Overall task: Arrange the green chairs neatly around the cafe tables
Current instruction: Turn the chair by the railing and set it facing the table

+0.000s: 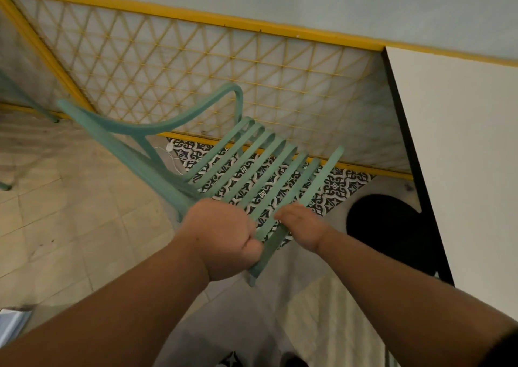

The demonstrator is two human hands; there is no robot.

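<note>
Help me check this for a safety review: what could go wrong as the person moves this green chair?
1. The left hand and right hand grip only the top rail of the green chair, which looks tilted; it may swing or slip.
2. Its far end sits near the yellow lattice railing and could hit it.
3. The white table edge is close on the right, so the chair or knuckles may knock it.

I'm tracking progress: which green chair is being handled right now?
The slatted chair in the middle: the left hand and right hand both grip its near edge. The other chair at the left edge stands untouched.
</note>
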